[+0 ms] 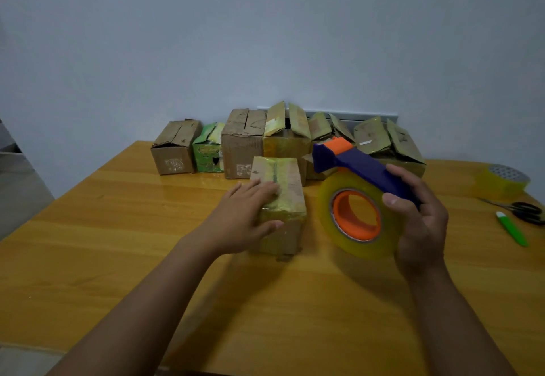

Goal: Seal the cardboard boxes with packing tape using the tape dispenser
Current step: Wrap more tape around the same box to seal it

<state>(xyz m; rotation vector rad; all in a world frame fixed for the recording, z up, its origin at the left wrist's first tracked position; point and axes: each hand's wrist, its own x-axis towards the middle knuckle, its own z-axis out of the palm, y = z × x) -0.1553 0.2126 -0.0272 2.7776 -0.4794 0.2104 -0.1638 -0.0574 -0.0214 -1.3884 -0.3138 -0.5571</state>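
Wooden table (118, 243): left hand (244, 219) lies flat, fingers spread, on the near taped box (280, 198); right hand (418, 222) grips the tape dispenser (356, 198) just right of it.

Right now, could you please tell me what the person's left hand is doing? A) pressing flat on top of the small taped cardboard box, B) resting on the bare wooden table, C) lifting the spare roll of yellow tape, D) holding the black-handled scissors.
A: the left hand lies flat on top of the small taped cardboard box, while the right hand holds the blue and orange tape dispenser beside it.
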